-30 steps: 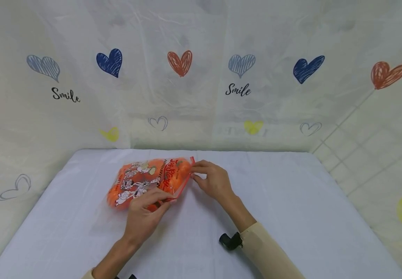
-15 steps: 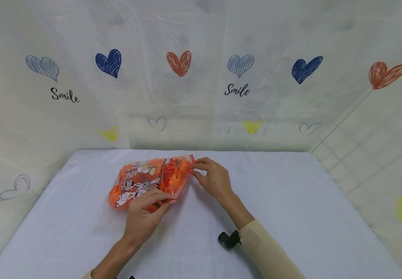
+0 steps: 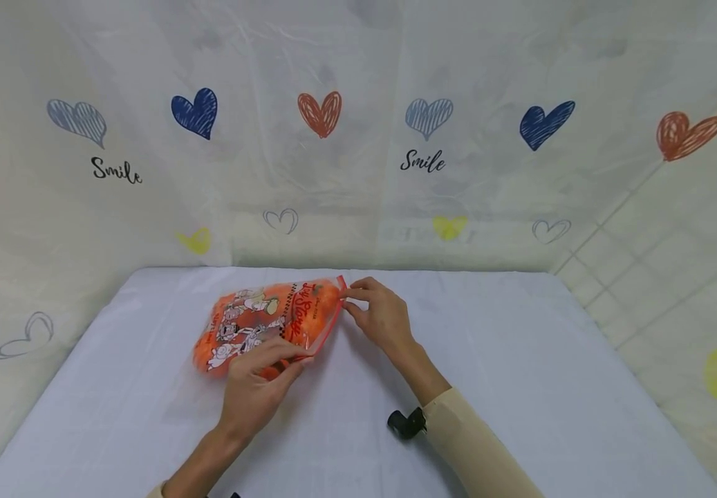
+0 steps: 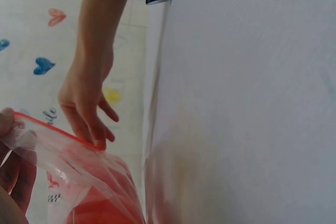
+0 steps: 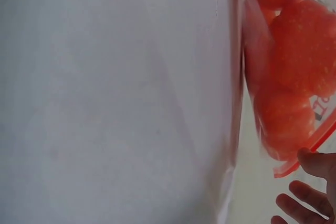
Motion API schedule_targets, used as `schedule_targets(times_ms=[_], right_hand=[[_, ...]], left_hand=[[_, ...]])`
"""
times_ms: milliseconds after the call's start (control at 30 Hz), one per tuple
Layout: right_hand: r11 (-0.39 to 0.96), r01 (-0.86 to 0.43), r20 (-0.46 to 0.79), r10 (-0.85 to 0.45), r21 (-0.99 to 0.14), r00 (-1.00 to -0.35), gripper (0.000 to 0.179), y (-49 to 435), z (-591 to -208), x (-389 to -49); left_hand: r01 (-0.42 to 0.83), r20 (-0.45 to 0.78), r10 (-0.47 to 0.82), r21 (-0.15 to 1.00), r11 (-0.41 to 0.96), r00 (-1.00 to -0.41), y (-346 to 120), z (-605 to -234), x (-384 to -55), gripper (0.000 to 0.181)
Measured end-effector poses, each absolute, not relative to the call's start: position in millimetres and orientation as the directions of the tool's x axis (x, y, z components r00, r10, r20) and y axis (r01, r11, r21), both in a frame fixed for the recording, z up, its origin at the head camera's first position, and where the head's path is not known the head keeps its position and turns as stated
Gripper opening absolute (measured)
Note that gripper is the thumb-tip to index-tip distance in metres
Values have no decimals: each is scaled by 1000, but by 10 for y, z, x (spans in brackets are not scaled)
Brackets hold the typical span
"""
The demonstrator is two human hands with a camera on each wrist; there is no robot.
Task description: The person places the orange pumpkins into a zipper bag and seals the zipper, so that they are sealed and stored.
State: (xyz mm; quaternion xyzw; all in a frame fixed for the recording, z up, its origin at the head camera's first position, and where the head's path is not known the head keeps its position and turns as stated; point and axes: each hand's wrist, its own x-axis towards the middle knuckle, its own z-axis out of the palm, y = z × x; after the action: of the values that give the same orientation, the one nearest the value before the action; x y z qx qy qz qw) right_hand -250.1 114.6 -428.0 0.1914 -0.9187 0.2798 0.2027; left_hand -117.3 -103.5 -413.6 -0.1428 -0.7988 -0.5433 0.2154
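Observation:
A clear zip bag (image 3: 246,328) with printed cartoon figures and red lettering lies on the table, full of round orange things that look like tangerines. Its red zip strip (image 3: 327,325) runs along the right end. With thumb and fingers, my left hand (image 3: 255,387) pinches the near end of that strip. Toward the far end, my right hand (image 3: 383,315) pinches the strip between thumb and index finger. In the right wrist view, the other fingers of the right hand (image 5: 310,200) spread away from the bag. The left wrist view shows the zip strip (image 4: 58,129) stretched between both hands.
A white cloth covers the table (image 3: 520,360). Behind it hangs a pale curtain (image 3: 358,180) printed with hearts and "Smile". A black wrist camera (image 3: 406,423) sits at the right sleeve (image 3: 476,443).
My right hand has shifted slightly up along the zip strip toward its far end, and the bag's far corner has risen a little. The left hand has hardly moved.

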Motion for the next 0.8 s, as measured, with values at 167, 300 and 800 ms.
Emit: schedule_targets(times_ms=[167,300,800], right_hand=[[770,-457,471,-234,-445,-851,20,1148,-4264,-2511],[769,-450,462,-229,-454,-857,20,1156,-4263,-2529],[756,-394,406,-185,-523,-895,21,1152,-4277,-2596]], left_hand=[[470,508,-5,801,369,-861,-1035,-4131,-1176,16],[480,515,3,797,365,-857,-1033,-4134,-1176,16],[504,537,5,788,353,-844,-1036,-4138,-1169,15]])
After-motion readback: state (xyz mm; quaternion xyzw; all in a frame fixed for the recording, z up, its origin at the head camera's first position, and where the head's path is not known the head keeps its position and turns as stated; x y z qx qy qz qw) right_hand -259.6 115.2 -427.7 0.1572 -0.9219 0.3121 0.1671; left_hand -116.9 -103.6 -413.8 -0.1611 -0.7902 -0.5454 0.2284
